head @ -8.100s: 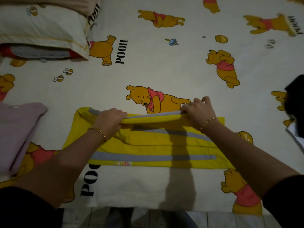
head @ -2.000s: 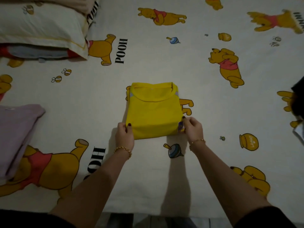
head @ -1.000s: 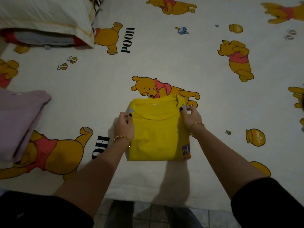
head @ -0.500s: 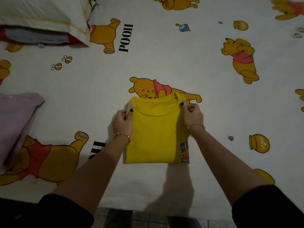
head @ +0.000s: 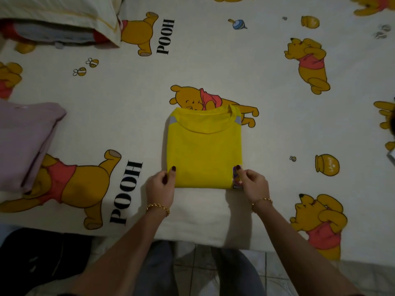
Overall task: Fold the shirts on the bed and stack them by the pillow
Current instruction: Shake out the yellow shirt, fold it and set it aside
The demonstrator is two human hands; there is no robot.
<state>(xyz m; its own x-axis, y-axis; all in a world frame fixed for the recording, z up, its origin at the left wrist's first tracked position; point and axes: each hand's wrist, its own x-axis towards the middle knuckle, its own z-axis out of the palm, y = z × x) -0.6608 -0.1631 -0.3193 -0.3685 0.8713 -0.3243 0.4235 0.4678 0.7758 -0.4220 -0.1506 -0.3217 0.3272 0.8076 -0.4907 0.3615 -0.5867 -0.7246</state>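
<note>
I see the bed (head: 213, 60), its pillow (head: 59, 16) at far left and a lilac folded shirt (head: 23, 142) at the left edge. The folded yellow shirt (head: 205, 150) lies mid-bed. My left hand (head: 160, 186) and right hand (head: 254, 184) each pinch a near corner, fingers curled.

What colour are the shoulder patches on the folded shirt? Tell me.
Grey patches on the yellow shirt; head view.
</note>
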